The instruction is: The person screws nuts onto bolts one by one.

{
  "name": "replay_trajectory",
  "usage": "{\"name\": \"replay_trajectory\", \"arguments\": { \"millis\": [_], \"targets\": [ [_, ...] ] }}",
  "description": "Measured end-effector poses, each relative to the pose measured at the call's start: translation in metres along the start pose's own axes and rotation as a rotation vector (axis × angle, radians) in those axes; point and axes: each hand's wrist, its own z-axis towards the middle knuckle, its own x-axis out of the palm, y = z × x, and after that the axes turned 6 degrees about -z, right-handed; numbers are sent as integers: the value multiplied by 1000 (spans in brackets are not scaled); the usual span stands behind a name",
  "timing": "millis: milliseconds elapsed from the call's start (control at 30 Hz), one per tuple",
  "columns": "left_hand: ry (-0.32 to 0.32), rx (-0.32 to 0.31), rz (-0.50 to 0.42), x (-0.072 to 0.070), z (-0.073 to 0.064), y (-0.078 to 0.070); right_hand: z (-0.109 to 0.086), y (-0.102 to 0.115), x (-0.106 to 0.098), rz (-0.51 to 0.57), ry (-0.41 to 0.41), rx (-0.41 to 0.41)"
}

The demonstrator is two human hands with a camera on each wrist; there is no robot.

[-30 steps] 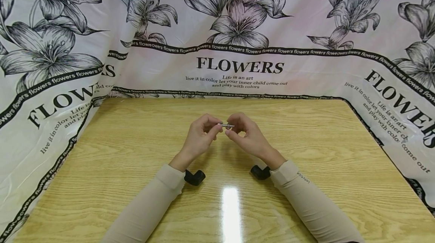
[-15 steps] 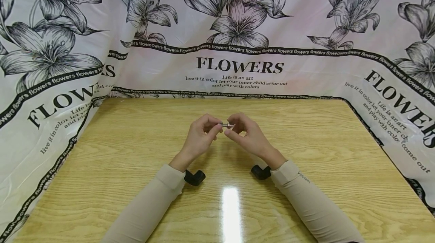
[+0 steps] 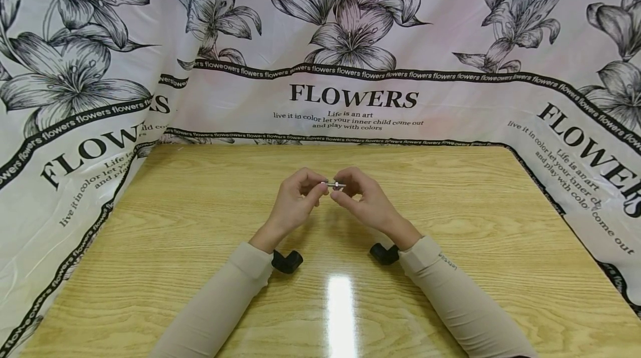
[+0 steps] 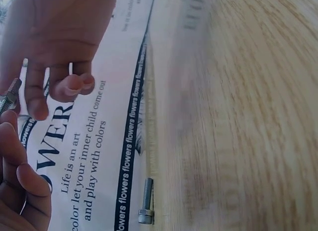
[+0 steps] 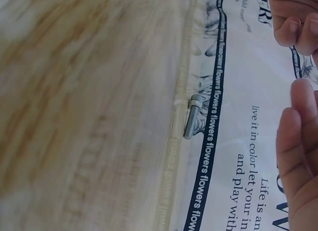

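Held up above the tabletop, my left hand (image 3: pixel 296 197) pinches a small silver bolt (image 3: pixel 329 184) by its head end between thumb and fingers. The shank points right and carries a hex nut (image 3: pixel 337 184). Thumb and index finger of my right hand (image 3: pixel 366 197) are around this nut, one on either side. The left wrist view shows the threaded tip (image 4: pixel 17 84) sticking out past the nut, beside the right fingers. In the right wrist view the held bolt is out of sight, with only parts of both hands at the right edge.
Another silver bolt (image 4: pixel 147 193) with a nut near its head lies toward the far table edge in the left wrist view; a bolt (image 5: pixel 191 124) also shows in the right wrist view. A flower-print cloth (image 3: pixel 350 102) borders the wooden table (image 3: pixel 200 207). Black wrist mounts (image 3: pixel 287 261) hang beneath the sleeves.
The right thumb and index finger have shifted slightly around the nut, which shows more plainly now. The left hand and bolt stay in place.
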Motion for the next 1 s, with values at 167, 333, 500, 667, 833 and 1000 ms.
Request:
{"name": "replay_trajectory", "arguments": {
  "millis": [167, 333, 500, 667, 833, 1000],
  "targets": [
    [2, 1, 0, 0, 0, 0, 0, 2, -1, 7, -5, -27],
    [4, 0, 1, 0, 0, 0, 0, 1, -1, -7, -6, 9],
    [6, -5, 3, 0, -1, -1, -1, 3, -2, -20, -12, -15],
    [6, -11, 7, 0, -1, -2, -1, 3, -2, -9, -1, -24],
    [5, -11, 5, 0, -1, -2, 0, 0, -1, -20, 0, 1],
    [3, -15, -4, 1, 0, -1, 1, -22, 5, -8, -14, -22]
  ]
}}
